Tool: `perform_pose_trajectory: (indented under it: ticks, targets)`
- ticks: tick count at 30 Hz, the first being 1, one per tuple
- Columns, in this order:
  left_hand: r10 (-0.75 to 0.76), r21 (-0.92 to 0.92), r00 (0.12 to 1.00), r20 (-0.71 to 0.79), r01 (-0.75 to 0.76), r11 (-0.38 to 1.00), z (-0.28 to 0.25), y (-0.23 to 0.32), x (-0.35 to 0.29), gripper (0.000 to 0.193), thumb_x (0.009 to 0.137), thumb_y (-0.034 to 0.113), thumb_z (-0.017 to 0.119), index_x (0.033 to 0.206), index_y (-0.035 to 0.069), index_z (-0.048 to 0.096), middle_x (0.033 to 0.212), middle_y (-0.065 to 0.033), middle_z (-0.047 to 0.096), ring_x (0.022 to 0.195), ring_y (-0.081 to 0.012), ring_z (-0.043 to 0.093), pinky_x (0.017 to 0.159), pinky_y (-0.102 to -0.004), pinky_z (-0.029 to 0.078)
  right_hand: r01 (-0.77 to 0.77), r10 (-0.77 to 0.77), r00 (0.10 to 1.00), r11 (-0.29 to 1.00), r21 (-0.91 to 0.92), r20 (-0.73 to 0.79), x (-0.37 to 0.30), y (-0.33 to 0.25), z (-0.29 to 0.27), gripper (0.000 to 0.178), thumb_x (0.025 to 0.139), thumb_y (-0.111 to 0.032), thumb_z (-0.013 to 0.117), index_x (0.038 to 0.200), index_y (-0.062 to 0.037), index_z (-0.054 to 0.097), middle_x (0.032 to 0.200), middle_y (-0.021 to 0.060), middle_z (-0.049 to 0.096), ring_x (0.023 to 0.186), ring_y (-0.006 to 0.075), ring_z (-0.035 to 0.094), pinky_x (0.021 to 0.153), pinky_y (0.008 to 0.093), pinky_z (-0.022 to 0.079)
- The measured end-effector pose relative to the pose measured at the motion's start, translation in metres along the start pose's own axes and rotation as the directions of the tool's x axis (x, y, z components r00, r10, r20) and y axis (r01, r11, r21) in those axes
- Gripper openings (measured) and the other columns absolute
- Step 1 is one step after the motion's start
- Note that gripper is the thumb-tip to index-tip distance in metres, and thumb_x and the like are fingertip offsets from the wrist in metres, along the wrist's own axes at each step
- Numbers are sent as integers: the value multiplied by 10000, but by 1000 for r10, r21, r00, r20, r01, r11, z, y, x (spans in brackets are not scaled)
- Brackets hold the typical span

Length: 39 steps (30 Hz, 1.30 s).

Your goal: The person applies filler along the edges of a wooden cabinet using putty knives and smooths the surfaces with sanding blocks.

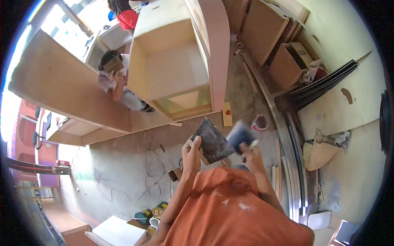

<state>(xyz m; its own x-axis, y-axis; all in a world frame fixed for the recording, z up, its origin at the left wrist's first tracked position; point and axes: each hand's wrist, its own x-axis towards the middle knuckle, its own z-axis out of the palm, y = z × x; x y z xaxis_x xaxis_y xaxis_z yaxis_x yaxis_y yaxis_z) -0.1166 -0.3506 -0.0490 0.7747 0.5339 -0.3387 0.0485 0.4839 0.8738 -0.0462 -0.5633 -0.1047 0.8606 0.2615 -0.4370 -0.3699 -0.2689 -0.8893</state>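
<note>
My left hand (pixel 191 153) grips a dark, flat square plate (pixel 214 141) by its left edge, thumb on top. Whitish smears and dust cover the plate's face. In my right hand (pixel 252 158) is a wide-bladed scraper (pixel 239 136), closed in the fingers. Its blade is blurred by motion, pale toward the far end and dark nearer the hand. The blade is close to the plate's right edge; whether they touch I cannot tell. Both hands are in front of my orange shirt, above the floor.
Ahead stands a large open wooden cabinet (pixel 217 57); a person (pixel 117 84) crouches on its left side. An open bucket (pixel 260 122) sits on the floor to the right. Long boards (pixel 283 151) lie along the right wall. Paint cans (pixel 143 216) and a white panel (pixel 117 231) are at lower left.
</note>
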Motion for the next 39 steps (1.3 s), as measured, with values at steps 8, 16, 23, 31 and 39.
perform_pose_trajectory:
  ticks: [8,16,23,31,39]
  targets:
    - [-32,622,674,738,-662,419,5,-7,9,230,935,241,500,1000,68,638,788,-159,640,658,-166,540,698,-386,457,-116,223,963,848,518,-150,-3,-37,-9,175,880,-259,630,926,-101,570,749,-14,541,527,67,450,440,225,366]
    - [45,397,959,278,-157,904,4,-5,14,281,942,297,534,883,26,579,747,41,526,682,-56,456,624,-241,383,150,-331,943,525,838,39,39,-22,-95,310,898,-359,577,902,-49,574,727,30,538,520,144,449,473,293,389]
    - [-161,-125,987,30,163,979,-3,-39,5,209,923,275,549,911,70,584,794,20,566,659,-72,500,575,-247,402,154,-299,861,924,-350,-411,62,65,-60,302,910,-275,583,911,27,588,828,86,633,663,177,563,583,353,451]
    - [-146,-159,983,112,163,974,28,-45,8,202,920,240,547,944,48,606,835,1,609,730,-91,557,663,-269,450,306,-164,914,880,-362,372,49,61,24,240,849,-134,617,1065,-29,609,1006,123,650,881,269,620,796,329,479]
    - [-132,-332,991,19,131,934,19,-10,11,202,909,223,562,945,29,602,873,-14,614,747,-98,556,678,-269,454,446,-392,869,884,138,-301,26,-3,34,161,884,-132,586,982,-4,592,894,52,667,648,264,600,598,347,478]
